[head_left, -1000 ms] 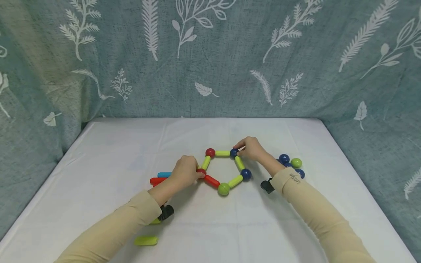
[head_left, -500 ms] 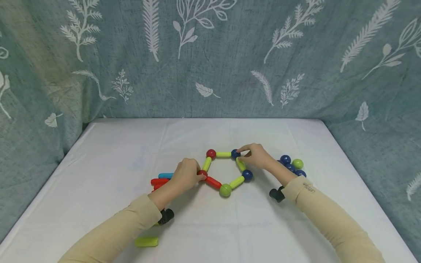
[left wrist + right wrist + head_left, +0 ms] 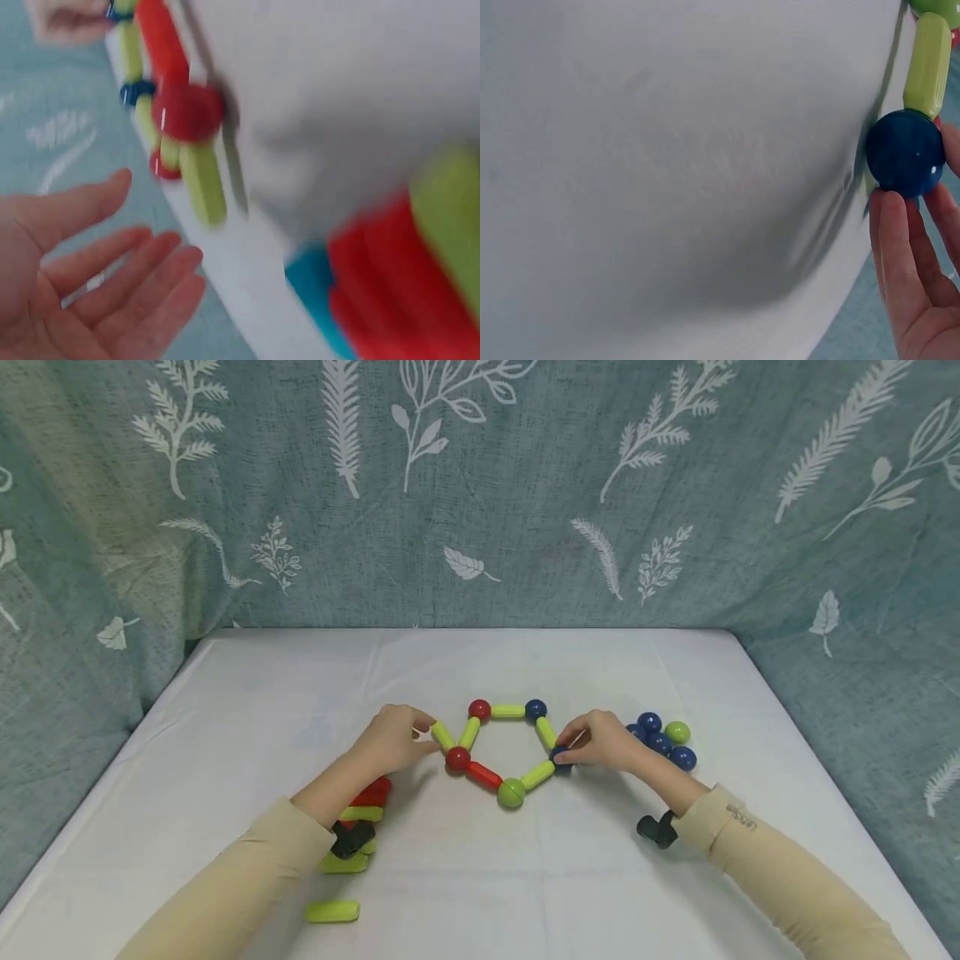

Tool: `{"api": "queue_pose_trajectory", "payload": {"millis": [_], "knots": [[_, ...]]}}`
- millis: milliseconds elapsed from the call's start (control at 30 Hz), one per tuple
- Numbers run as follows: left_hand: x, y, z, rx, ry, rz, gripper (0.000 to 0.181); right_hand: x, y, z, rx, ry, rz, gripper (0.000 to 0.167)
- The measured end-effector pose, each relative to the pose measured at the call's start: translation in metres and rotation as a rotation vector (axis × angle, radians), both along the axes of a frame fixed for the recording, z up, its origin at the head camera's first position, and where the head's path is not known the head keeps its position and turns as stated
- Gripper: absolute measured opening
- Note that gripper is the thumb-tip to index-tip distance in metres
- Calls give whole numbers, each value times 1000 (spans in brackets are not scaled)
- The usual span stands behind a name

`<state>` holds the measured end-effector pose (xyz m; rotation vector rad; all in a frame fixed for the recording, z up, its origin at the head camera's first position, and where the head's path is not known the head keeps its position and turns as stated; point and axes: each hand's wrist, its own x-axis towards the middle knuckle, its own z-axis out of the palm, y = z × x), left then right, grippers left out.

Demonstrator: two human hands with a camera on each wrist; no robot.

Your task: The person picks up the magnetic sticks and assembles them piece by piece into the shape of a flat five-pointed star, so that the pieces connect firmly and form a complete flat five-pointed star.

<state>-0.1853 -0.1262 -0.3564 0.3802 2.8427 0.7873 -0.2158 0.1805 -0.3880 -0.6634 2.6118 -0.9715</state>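
A six-sided ring of balls and short rods lies on the white table. Its left corner is a red ball [image 3: 457, 760], from which an extra yellow-green rod [image 3: 442, 736] sticks out to the back left. Just left of that rod is my left hand [image 3: 392, 739]; the left wrist view has its fingers [image 3: 142, 292] spread and apart from the rod. My right hand [image 3: 603, 742] pinches the blue ball [image 3: 906, 154] at the ring's right corner, partly covering it in the head view. A green ball [image 3: 512, 792] forms the near corner, joined to the red ball by a red rod [image 3: 484, 775].
Several loose blue balls [image 3: 659, 743] and one green ball [image 3: 677, 732] lie right of the ring. Under my left forearm is a pile of red rods [image 3: 372, 792] and yellow-green rods, with a blue one in the left wrist view. One yellow-green rod [image 3: 332, 911] lies nearer.
My left hand has let go of the red ball and moved left, uncovering the extra rod. My right hand has gone from the far blue ball to the nearer one on the right.
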Motion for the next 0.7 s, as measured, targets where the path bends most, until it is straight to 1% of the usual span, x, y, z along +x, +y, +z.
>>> {"api": "queue_pose_trajectory", "payload": {"millis": [67,133,200,300,433,600,700], "knots": [[-1,-14,4,-3,13,-40,33,0,0,-2,-5,-2,-12,20],[-2,-27,5,-6,27,-82,31,1,1,-3,-14,-8,-23,20],[-1,-40,4,-1,30,-101,30,1,2,-4,-19,-11,-28,20],[2,-56,0,9,35,-91,29,1,2,-5,-32,-13,-28,21],[5,-71,-8,28,9,-62,27,2,2,-5,-37,-23,-40,21],[8,-82,-20,45,-28,-71,24,2,3,-5,-33,-39,-60,22],[8,-86,-25,44,-64,-79,23,2,3,-6,-32,-39,-66,22]]}}
